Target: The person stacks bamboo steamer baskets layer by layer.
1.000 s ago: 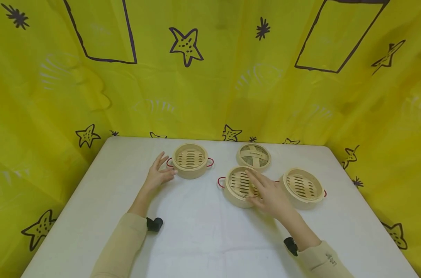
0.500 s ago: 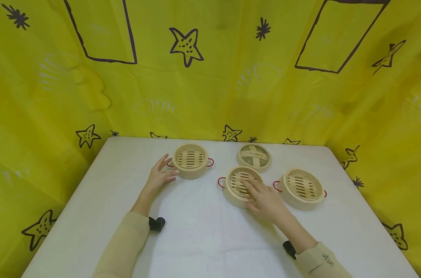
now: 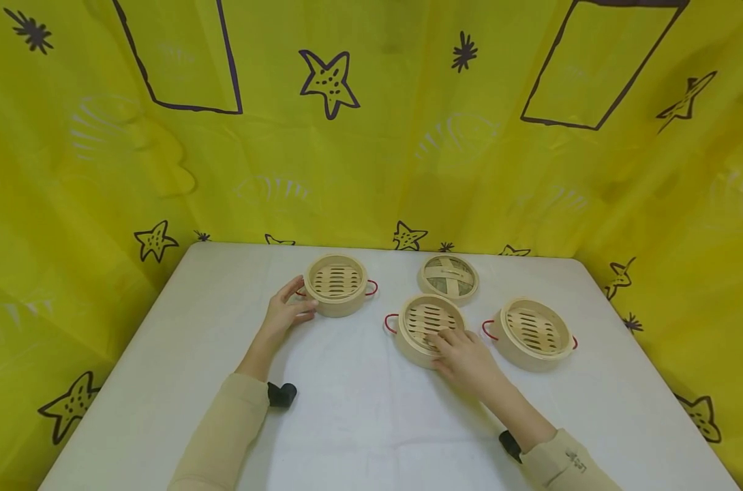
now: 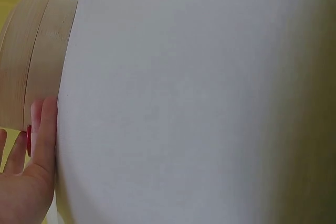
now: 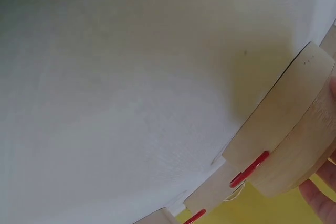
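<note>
Three round bamboo steamer baskets with slatted bottoms and red handles stand on a white table. My left hand [image 3: 279, 317] lies at the left side of the left steamer basket [image 3: 341, 308]; its fingers are fairly straight, on both sides of the red handle. In the left wrist view the fingertips [image 4: 48, 106] touch the basket's wall [image 4: 51, 45]. My right hand [image 3: 467, 359] grips the near right rim of the middle steamer basket [image 3: 411, 346]. Its fingers reach inside over the slats, while the thumb [image 5: 333, 86] presses the outer wall [image 5: 286, 116].
A third steamer basket [image 3: 521, 353] stands right of the middle one. Behind the middle basket lies a round woven bamboo lid [image 3: 448, 274] with a crossed strap. A yellow patterned curtain [image 3: 371, 164] hangs behind the white table [image 3: 359, 416].
My left hand has moved slightly right, up against the left basket. My right hand has moved from over the middle basket down to its near right rim, fingers curling in. The baskets stay put.
</note>
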`<action>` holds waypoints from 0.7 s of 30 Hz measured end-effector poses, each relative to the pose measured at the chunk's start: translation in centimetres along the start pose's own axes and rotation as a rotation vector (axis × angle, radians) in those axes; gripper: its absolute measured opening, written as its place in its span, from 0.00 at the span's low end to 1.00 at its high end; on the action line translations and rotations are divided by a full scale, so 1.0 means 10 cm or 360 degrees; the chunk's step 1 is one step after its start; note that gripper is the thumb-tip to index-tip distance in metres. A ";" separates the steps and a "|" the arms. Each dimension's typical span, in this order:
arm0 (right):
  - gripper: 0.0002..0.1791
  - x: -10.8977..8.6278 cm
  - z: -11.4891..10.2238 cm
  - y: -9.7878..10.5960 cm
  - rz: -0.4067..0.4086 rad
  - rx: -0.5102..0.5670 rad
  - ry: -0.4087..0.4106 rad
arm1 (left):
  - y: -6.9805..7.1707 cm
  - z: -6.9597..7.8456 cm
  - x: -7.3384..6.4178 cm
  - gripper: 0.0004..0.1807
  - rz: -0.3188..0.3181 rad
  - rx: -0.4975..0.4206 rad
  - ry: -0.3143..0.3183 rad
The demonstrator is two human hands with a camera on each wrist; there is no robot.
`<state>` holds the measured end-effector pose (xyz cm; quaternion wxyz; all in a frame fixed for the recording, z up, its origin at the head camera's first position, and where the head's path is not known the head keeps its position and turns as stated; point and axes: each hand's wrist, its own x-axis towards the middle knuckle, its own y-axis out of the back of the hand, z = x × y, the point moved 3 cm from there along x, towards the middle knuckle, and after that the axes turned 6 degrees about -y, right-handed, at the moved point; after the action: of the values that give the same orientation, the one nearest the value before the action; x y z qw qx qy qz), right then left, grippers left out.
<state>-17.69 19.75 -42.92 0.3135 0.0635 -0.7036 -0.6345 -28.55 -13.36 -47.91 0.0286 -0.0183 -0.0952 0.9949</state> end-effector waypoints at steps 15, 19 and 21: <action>0.20 -0.01 -0.04 -0.01 0.0168 0.0029 0.0103 | -0.04 -0.01 -0.01 0.42 0.0042 0.0017 0.0000; 0.19 -0.01 -0.04 -0.01 0.0171 0.0030 0.0100 | -0.05 0.00 -0.01 0.42 0.0053 0.0052 -0.0009; 0.19 -0.01 -0.04 -0.01 0.0170 0.0036 0.0095 | -0.05 0.00 -0.01 0.42 0.0053 0.0066 -0.0012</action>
<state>-17.43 19.46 -43.08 0.3670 0.0482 -0.7034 -0.6067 -28.45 -12.90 -47.80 0.0121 -0.0155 -0.0744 0.9970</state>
